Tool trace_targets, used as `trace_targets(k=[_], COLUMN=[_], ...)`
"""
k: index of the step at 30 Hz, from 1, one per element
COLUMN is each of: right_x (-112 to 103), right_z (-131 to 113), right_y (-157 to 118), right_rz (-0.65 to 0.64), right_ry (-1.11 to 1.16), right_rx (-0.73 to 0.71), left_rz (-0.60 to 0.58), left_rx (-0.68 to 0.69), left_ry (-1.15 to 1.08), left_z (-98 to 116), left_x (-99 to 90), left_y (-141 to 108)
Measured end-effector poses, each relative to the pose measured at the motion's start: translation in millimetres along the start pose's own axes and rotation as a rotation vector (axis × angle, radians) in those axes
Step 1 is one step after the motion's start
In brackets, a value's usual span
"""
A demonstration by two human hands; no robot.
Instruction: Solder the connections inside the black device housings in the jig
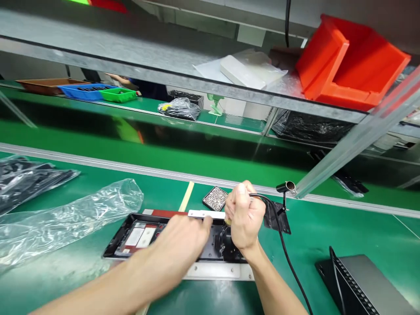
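A long black housing (210,251) lies across a silver metal fixture (226,272), with white and reddish-brown pieces showing at its left end. My left hand (183,236) reaches over the housing's middle, fingers curled down onto it and mostly hidden from view. Above its right end, my right hand (246,214) is closed in a fist around a corded electric screwdriver, whose body is largely covered. A black cord (284,249) comes out at the top of this fist. Under it sits a dark round part (226,240). Behind the housing lies a small black tray (215,199) of tiny metal pieces, probably screws.
Clear plastic bags (75,218) lie at left. A black stand with a metal tube (286,187) is behind my right hand; a dark grey device (374,280) lies at front right. Overhead runs a metal shelf with a red bin (352,65). A slanted post (354,135) stands right.
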State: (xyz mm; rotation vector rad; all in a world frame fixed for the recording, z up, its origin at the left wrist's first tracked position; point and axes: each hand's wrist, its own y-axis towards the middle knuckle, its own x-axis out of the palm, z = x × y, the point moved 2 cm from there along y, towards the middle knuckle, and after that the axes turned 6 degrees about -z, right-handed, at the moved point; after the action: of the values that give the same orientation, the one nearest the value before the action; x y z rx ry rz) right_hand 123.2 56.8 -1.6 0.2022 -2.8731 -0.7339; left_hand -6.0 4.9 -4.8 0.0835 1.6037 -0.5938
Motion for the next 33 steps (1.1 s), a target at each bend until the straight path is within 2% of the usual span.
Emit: trace_targets(k=[2, 5, 10, 14, 18, 23, 28, 30, 33], right_x=[1.0, 2.6, 2.2, 1.2, 0.9, 2.1, 1.6, 0.6, -0.8], right_z=[-0.3, -3.3, -7.5, -8.1, -7.9, -7.9, -7.9, -7.5, -6.6], right_y=[0.4, 2.2, 5.6, 5.9, 5.5, 6.3, 7.7, 8.5, 9.7], right_rz=[0.015, 0.040, 0.078, 0.090, 0.094, 0.086, 0.070, 0.068, 0.067], right_ry=[0.061, 0.091, 0.077, 0.064, 0.058, 0.061, 0.060, 0.051, 0.048], right_rx=[0.032, 0.031, 0.037, 0.039, 0.027, 0.037, 0.040, 0.050, 0.065], left_rz=[0.141, 0.217, 0.293, 0.327, 0.370, 0.443, 0.519, 0.559, 0.636], left_rx=[-0.053, -0.098, -0.119, -0.111, -0.078, -0.020, 0.023, 0.043, 0.063], left_ry=[-0.093, -0.186, -0.312, -0.371, -0.376, -0.424, -0.513, -0.611, -0.889], left_z=[-21.3, -43.4, -55.7, -58.6, -59.8, -57.1, -45.4, -39.1, -30.7], left_x=[-13.4, -18.5, -3.6, 4.7, 4.9, 12.1, 24.4, 21.1, 4.5], left_y=[15.3, 53.3, 111.4, 129.2, 120.9, 85.9, 56.8, 50.7, 46.4])
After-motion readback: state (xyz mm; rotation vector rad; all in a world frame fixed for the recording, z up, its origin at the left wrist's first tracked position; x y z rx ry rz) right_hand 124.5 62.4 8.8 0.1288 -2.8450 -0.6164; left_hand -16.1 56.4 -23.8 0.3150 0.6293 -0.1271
